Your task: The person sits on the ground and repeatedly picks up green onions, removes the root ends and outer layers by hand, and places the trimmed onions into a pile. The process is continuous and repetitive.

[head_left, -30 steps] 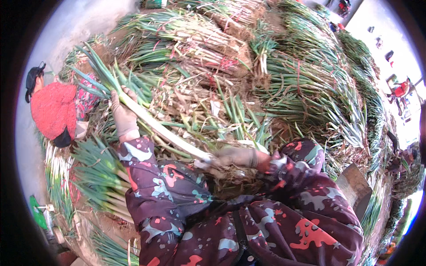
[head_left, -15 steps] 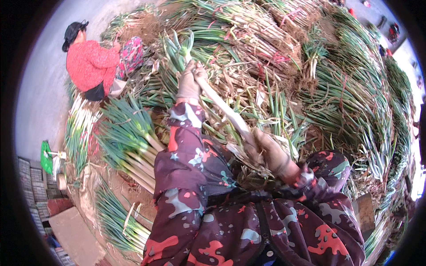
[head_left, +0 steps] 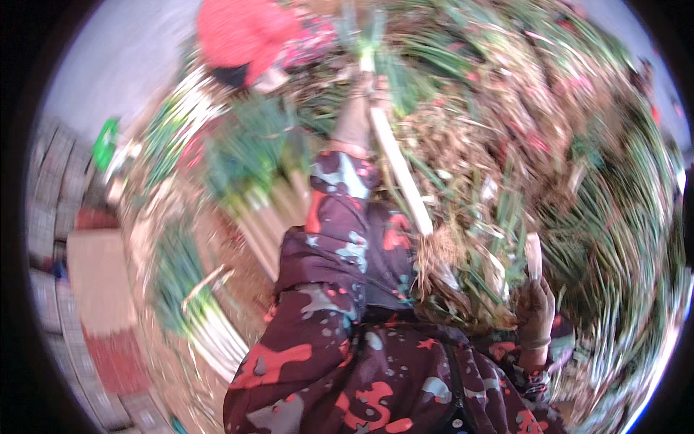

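Found left hand [head_left: 367,101] stretched forward with fingers closed around a long green onion [head_left: 401,173], near the meeting of green and white. Observed the onion slanting back toward the body, with lower end near dry roots [head_left: 442,249] and litter [head_left: 495,278]; could not confirm contact. Found right hand [head_left: 535,311] low at the right, with fingers pinched on a short pale piece [head_left: 533,257]; could not tell whether stalk, peel or blade. Judged the onion liable to swing, snag or snap if knocked, owing to support near one end only. Judged the short pale piece liable to drop into the litter upon any loosening of the pinch. Noted brown ground [head_left: 246,275] at the left, with a small bundle [head_left: 217,336] lying there and a fuller bundle [head_left: 253,192] beside the left sleeve [head_left: 336,206]. Recorded heaped green onions [head_left: 614,231] along the right, a flat brown board [head_left: 103,278] and grey blocks [head_left: 45,177] at far left, and a co-worker [head_left: 246,36] in red beyond, blurred
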Demonstrator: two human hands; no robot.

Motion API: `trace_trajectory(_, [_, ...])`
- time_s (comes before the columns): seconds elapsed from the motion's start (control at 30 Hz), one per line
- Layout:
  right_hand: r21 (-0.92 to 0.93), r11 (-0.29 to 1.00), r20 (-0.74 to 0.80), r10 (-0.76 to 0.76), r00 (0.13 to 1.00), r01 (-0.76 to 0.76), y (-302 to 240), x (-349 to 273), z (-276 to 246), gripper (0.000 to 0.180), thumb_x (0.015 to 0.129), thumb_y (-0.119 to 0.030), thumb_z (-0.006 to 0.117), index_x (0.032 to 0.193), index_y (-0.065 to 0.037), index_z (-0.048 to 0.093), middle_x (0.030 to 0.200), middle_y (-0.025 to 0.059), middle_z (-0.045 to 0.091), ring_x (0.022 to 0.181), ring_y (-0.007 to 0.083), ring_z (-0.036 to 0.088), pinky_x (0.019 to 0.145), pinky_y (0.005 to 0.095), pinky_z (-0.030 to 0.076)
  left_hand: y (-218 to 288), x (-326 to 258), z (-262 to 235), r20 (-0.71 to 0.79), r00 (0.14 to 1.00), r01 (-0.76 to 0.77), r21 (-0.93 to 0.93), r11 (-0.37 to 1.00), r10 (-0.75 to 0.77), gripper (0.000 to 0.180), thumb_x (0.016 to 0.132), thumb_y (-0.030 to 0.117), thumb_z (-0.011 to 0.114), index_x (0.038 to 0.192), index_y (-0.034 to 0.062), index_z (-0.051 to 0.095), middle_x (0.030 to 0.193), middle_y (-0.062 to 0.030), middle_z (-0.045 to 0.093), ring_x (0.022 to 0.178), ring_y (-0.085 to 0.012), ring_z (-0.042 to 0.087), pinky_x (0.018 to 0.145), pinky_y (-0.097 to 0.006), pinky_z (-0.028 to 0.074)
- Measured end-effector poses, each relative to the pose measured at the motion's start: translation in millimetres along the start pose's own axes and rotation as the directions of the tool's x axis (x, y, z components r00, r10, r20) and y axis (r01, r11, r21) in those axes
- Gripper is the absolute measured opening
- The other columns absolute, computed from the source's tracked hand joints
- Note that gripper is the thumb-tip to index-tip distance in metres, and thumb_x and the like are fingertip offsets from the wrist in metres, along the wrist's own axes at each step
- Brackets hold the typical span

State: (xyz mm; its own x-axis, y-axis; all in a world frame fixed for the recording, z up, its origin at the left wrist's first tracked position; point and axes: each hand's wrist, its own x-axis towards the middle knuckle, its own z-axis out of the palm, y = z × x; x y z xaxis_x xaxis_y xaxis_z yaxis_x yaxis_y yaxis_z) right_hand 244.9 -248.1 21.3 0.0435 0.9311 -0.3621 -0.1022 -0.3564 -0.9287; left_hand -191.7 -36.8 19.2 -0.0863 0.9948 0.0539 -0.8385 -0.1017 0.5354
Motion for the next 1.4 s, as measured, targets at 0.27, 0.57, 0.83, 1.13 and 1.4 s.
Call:
trace_trajectory(0.27, [-0.608, 0.532, 0.519, -0.295, 0.802, 0.589, 99, 129, 50, 0.025, 0.093, -0.022, 0.057, 0.103, 0.0, 0.063, 0.072, 0.0087, 0.06, 0.063, 0.0169, 0.056, 0.058, 0.0336, 0.045, 119, -163, -31, -0.155, 0.949, -0.139, 0.578, 0.804, 0.275, 0.021, 0.094, 0.017, 0.058, 0.107, 0.0022, 0.054, 0.083, -0.0016, 0.053, 0.06, -0.0065, 0.046, 0.05, -0.021, 0.037])
trace_trajectory(0.57, [-0.769, 0.405, 0.519, -0.055, 0.853, 0.494, 153, 225, 94, 0.038, 0.087, -0.036, 0.06, 0.105, -0.003, 0.064, 0.099, 0.02, 0.067, 0.092, 0.0369, 0.064, 0.08, 0.0427, 0.05, 147, -279, -142, -0.419, 0.664, 0.015, 0.835, 0.55, 0.619, 0.019, 0.092, 0.012, 0.058, 0.107, 0.0038, 0.051, 0.077, -0.0009, 0.052, 0.056, -0.0077, 0.048, 0.049, -0.022, 0.04])
trace_trajectory(0.83, [-0.814, 0.371, 0.505, 0.071, 0.86, 0.447, 151, 250, 130, 0.037, 0.088, -0.034, 0.059, 0.11, -0.004, 0.064, 0.096, 0.0205, 0.068, 0.092, 0.0368, 0.065, 0.082, 0.0426, 0.05, 81, -253, -264, -0.408, 0.616, 0.455, 0.883, 0.118, 0.674, 0.068, 0.087, 0.027, 0.068, 0.14, -0.0038, 0.037, 0.117, -0.0184, 0.057, 0.099, -0.0282, 0.06, 0.088, -0.034, 0.049])
trace_trajectory(1.13, [-0.842, 0.424, 0.358, -0.026, 0.933, 0.335, 192, 303, 106, 0.038, 0.084, -0.033, 0.061, 0.113, -0.009, 0.063, 0.101, 0.0188, 0.068, 0.094, 0.0349, 0.065, 0.082, 0.0424, 0.05, 15, -245, -341, -0.155, 0.835, 0.456, 0.731, -0.507, 0.528, 0.054, 0.081, 0.019, 0.068, 0.128, 0.004, 0.045, 0.13, -0.0239, 0.048, 0.109, -0.0397, 0.056, 0.091, -0.043, 0.047])
trace_trajectory(1.4, [-0.912, 0.299, 0.257, -0.113, 0.96, 0.279, 208, 320, 165, 0.065, 0.083, -0.043, 0.063, 0.135, -0.012, 0.041, 0.106, 0.0224, 0.064, 0.095, 0.0395, 0.064, 0.082, 0.0489, 0.05, 22, -223, -305, -0.406, 0.816, 0.512, 0.837, -0.191, 0.412, 0.046, 0.083, 0.012, 0.068, 0.123, 0.0019, 0.048, 0.117, -0.0196, 0.053, 0.094, -0.0301, 0.061, 0.081, -0.037, 0.051])
